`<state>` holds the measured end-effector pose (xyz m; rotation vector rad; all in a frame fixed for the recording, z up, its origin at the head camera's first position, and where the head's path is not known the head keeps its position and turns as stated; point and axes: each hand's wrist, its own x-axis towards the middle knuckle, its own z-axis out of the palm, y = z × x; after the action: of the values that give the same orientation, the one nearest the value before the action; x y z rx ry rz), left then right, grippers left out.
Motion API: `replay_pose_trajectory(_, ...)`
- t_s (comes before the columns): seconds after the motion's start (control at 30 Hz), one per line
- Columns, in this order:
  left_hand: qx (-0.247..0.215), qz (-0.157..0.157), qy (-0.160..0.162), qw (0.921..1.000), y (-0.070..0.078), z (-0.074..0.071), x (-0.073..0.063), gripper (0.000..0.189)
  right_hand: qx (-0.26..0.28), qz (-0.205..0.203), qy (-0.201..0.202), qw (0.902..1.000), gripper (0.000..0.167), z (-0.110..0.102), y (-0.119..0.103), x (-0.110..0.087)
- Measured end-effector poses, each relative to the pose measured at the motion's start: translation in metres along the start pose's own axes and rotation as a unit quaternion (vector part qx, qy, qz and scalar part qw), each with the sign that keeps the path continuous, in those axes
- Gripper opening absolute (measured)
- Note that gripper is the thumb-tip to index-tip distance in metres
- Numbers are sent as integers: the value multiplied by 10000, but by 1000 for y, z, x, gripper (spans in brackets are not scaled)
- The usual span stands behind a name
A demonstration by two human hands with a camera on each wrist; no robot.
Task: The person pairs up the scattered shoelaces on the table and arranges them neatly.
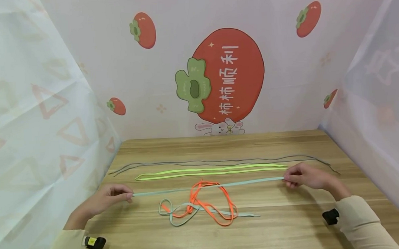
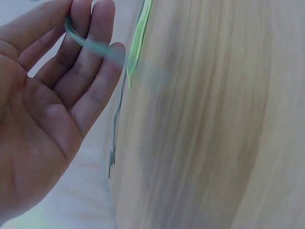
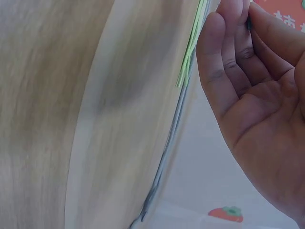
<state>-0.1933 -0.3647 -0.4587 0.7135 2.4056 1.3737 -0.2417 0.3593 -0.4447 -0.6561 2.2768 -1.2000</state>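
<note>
Between the two hands a pale mint-green shoelace (image 1: 249, 182) is stretched nearly straight above the table. My left hand (image 1: 107, 198) pinches its left end between thumb and fingertips; in the left wrist view, the lace (image 2: 95, 46) runs blurred across the fingers. At the other end, my right hand (image 1: 305, 176) pinches the lace, and only a dark bit of it shows at the fingertips in the right wrist view. Below the stretched lace lie an orange shoelace (image 1: 230, 201) in loose loops and a second pale green lace (image 1: 220, 211), tangled together.
Behind the hands, a yellow-green lace (image 1: 208, 169) lies doubled in two straight strands across the wooden table (image 1: 277, 232). Farther back runs a grey lace (image 1: 194, 162), also in two long strands. Printed cloth walls (image 1: 82, 40) stand at the back and sides.
</note>
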Motion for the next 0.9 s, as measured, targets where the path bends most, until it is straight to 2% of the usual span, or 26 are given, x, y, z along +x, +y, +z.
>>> replay_pose_trajectory(0.2,103,-206,187,9996,-11,-10,-4,24,30,152,66,9999,29,-6,5,-3)
replay_pose_trajectory(0.4,436,-482,608,9960,-18,-18,-6,22,-153,399,312,9986,29,-10,10,-2)
replay_pose_trajectory(0.67,719,-886,1095,9874,-23,-21,6,26,-356,605,492,9963,28,-17,15,5)
replay_pose_trajectory(0.9,685,-671,1279,9871,-28,-20,22,27,-286,867,637,9938,28,-24,16,16)
